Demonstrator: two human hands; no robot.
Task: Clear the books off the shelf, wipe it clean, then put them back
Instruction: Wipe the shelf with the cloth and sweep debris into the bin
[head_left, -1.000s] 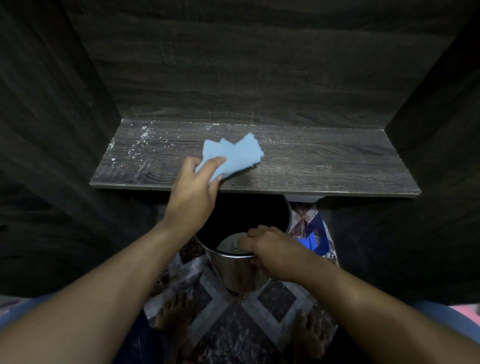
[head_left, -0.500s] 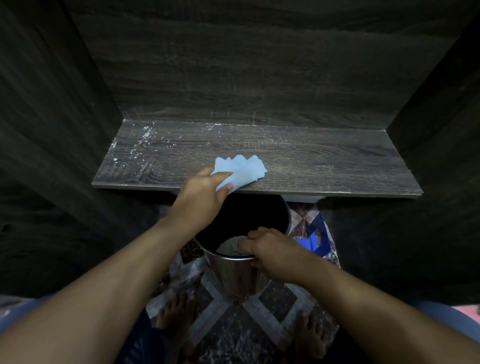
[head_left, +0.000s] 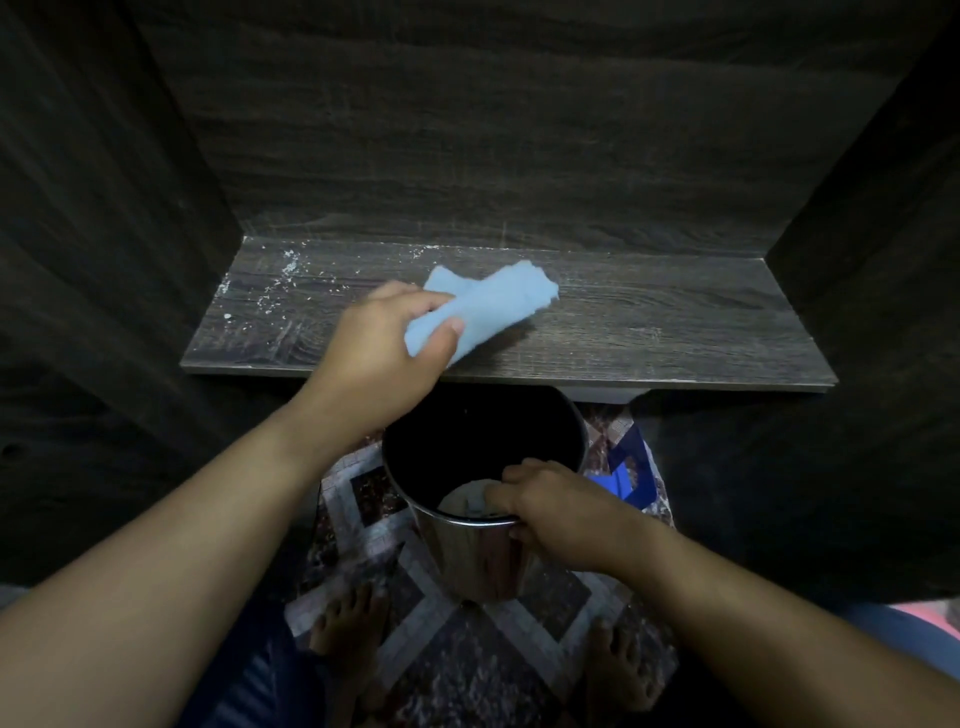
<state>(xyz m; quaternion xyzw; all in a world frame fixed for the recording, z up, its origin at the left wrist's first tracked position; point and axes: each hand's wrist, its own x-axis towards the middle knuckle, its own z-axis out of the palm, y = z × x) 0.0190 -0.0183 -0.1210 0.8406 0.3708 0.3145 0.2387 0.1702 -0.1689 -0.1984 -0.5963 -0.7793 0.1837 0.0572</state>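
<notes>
We see the shelf (head_left: 649, 338) as dark wood-grain board, matt and slightly rough-looking, with white dusty specks toward its left end. The back panel (head_left: 467, 130) shows the same matt grain. The cloth (head_left: 498, 301) looks like soft, fuzzy pale-blue fabric. The bin (head_left: 467, 561) is polished metal outside, shiny with reflections, and dull black within. The floor (head_left: 467, 670) looks like speckled stone tile with a faint sheen.

No word, number, label or brand can be read anywhere; the shelf (head_left: 649, 332) beyond the fingers of the left hand (head_left: 379, 353) shows only wood grain and white specks; the cloth (head_left: 493, 306) pinched in those fingers is plain blue; the bin (head_left: 478, 556) under the fingers of the right hand (head_left: 561, 514) is bare metal.
</notes>
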